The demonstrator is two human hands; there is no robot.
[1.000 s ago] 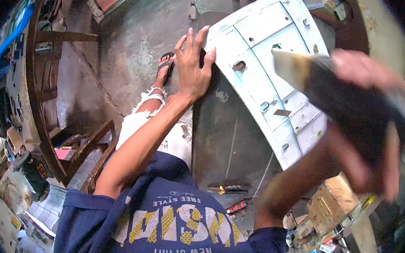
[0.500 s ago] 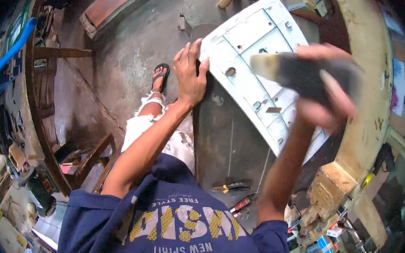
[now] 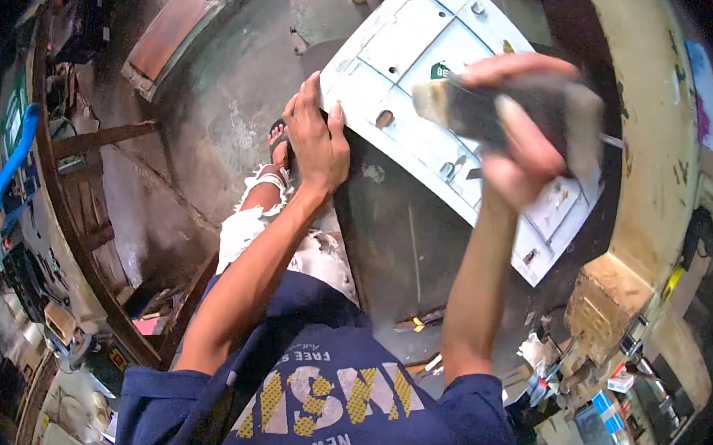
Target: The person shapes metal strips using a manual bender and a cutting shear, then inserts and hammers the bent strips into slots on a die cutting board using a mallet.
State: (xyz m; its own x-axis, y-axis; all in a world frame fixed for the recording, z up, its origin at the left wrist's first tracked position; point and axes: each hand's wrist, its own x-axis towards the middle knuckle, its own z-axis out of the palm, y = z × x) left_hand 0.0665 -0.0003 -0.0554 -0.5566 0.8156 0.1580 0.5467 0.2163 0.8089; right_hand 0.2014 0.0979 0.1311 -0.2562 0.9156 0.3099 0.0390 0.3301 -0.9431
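Observation:
A white ribbed panel (image 3: pixel 419 37) with holes, slots and metal clips lies slanted on a dark work surface. At its left corner rests my left hand (image 3: pixel 320 139), fingers stretched out, touching the panel's edge. My right hand (image 3: pixel 519 156) is closed around a dark, blocky tool (image 3: pixel 481 110) with pale ends, held over the panel's right part. Motion blurs the tool, and its exact kind cannot be made out. Part of the panel is hidden beneath the tool and hand. A small green label (image 3: pixel 440 71) shows beside the tool.
Along the right runs a worn cream-coloured metal frame (image 3: pixel 646 163). Hand tools (image 3: pixel 417 322) lie on the dark surface near my body. Cluttered parts and a blue-striped box (image 3: pixel 609 410) are at lower right. A wooden frame (image 3: pixel 101 139) and a blue tube (image 3: pixel 19 155) stand at left.
My right hand and the tool have shifted left and slightly down in the picture. The whole view has also shifted, and my left hand still touches the panel's edge.

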